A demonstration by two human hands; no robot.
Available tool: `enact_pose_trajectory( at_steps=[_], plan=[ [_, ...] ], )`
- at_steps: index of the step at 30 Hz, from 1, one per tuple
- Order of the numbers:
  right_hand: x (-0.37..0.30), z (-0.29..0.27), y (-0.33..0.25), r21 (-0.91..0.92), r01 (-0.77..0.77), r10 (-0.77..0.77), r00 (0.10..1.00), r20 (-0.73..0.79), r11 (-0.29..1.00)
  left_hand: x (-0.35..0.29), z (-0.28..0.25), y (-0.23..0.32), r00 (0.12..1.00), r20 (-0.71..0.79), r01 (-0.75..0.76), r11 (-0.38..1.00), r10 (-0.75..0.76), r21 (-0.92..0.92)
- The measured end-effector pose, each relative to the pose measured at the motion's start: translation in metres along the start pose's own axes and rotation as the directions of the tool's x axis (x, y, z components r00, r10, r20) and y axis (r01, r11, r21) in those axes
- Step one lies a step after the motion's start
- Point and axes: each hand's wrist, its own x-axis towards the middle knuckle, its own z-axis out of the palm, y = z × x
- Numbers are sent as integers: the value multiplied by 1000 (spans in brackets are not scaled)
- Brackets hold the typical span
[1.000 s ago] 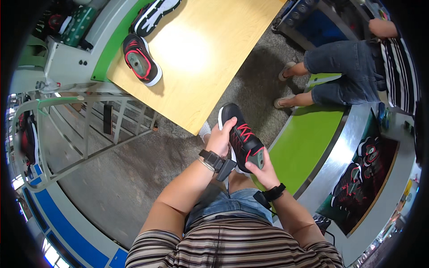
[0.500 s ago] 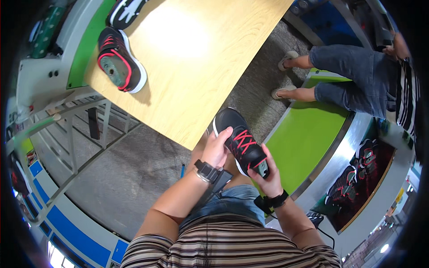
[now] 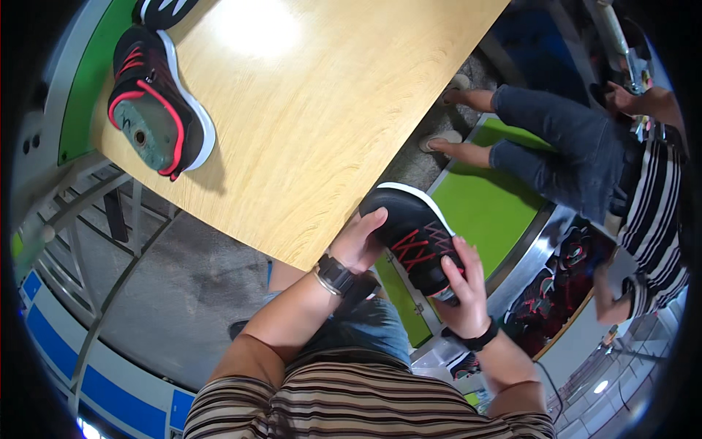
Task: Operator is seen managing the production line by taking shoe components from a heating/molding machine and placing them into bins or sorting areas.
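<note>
Just off the near corner of the table (image 3: 300, 146), gripping a black shoe (image 3: 398, 208) with red laces between the left hand (image 3: 358, 241) and the right hand (image 3: 464, 293). Held up in the air and tilted, with the toe toward the table and the heel toward the right wrist, showing the dark upper and a strip of white sole along the far edge. At the toe end, clamped on the shoe with the left hand: pressing the thumb onto the upper, with the other fingers mostly hidden beneath; cannot tell how far spread. At the heel end, closed on the shoe with the right hand: laying the thumb over the ankle part, parted from the other fingers, which lie along the far side. Wearing a dark watch (image 3: 335, 276) on the left wrist and a black band (image 3: 477, 336) on the right. On the table at the left, with a second shoe (image 3: 150, 80) standing upright, near a third shoe (image 3: 168, 11) cut off by the upper edge. To the right, with a co-worker (image 3: 570, 146) in denim shorts beside a green board (image 3: 490, 219).
</note>
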Motion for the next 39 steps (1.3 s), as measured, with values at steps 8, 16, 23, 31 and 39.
enact_pose_trajectory(
  at_steps=[8,16,23,31,39],
  plan=[
    [60,-80,-34,-338,274,-152,926,344,900,39,13,-26,942,300,-82,970,150,-229],
    [81,-96,-31,-413,513,-317,832,455,753,58,18,-38,948,187,-164,899,258,-406],
    [5,-75,24,-274,692,-632,722,280,668,-63,32,-6,880,356,-412,879,315,240],
    [26,-43,-7,-269,860,-853,488,182,434,-154,32,16,759,319,-651,643,568,404],
    [85,14,-58,-236,569,-585,811,4,788,-174,13,54,860,-141,-195,570,491,798]
  ],
)
